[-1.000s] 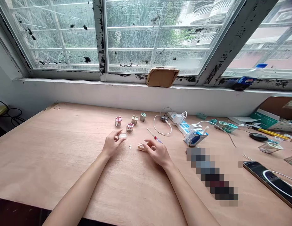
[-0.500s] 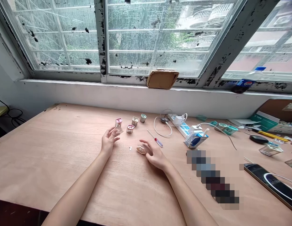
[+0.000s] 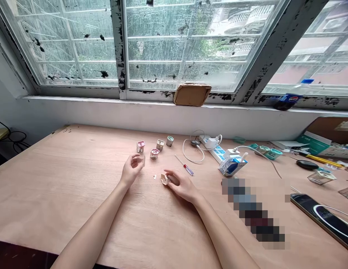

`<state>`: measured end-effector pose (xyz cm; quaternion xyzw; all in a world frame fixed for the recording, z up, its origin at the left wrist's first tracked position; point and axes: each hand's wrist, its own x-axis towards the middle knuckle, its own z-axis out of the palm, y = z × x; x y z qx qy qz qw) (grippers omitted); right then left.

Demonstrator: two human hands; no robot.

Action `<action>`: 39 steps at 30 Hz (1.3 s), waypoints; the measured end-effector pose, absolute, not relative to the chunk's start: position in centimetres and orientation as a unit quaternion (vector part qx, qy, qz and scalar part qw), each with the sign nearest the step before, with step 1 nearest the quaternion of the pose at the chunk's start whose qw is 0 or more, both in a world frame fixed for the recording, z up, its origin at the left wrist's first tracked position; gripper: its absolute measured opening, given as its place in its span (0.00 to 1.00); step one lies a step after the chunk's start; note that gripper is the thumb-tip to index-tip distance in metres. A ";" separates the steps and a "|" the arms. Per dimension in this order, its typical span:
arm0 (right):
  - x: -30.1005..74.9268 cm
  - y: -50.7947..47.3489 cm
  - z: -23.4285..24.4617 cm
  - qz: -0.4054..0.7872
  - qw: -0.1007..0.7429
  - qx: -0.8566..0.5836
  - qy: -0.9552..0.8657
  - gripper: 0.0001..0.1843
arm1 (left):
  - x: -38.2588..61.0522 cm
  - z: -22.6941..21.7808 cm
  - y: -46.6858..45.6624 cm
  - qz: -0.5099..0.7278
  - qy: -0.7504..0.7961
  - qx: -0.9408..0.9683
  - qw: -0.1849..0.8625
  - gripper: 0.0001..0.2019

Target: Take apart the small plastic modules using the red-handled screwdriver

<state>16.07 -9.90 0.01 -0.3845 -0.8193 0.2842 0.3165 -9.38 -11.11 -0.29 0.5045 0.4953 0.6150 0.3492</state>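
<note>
I had the left grip (image 3: 131, 169) pinched narrow on a small clear plastic piece (image 3: 143, 161) near the centre of the tabletop (image 3: 78, 201), while the right grip (image 3: 182, 185) curled closely over a cream plug housing (image 3: 164, 179) just below centre, its fingers touching it

I'm at a makeshift workbench in what looks like a home room, not a proper shop: a bare plywood table (image 3: 64, 186) pushed up under a paint-chipped window (image 3: 187, 48), apartment blocks (image 3: 325, 41) outside at upper right. On the wood, a power strip (image 3: 217, 154) with a charger (image 3: 211, 142), a small screwdriver (image 3: 185, 167), little plug casings (image 3: 154, 153) — and a Pepsi bottle (image 3: 291, 101) up on the sill (image 3: 106, 98).
</note>
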 end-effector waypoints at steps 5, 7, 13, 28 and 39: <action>16.1 -9.8 -0.3 0.286 0.323 -0.386 -0.815 0.23 | -9.0 -0.5 -11.9 0.484 0.560 0.613 0.275 0.17; 16.1 -9.7 -0.4 0.289 0.326 -0.384 -0.814 0.23 | -9.1 -0.6 -11.9 0.455 0.583 0.632 0.234 0.16; 16.1 -9.8 -0.7 0.276 0.345 -0.385 -0.810 0.22 | -9.0 0.4 -12.2 0.469 0.573 0.664 0.103 0.27; 14.0 -11.7 0.1 0.105 0.431 -0.303 -0.843 0.26 | -7.0 3.0 -14.8 0.389 0.376 0.827 0.150 0.24; 13.5 -11.9 0.0 0.105 0.441 -0.292 -0.842 0.23 | -7.3 3.3 -14.8 0.381 0.364 0.833 0.168 0.24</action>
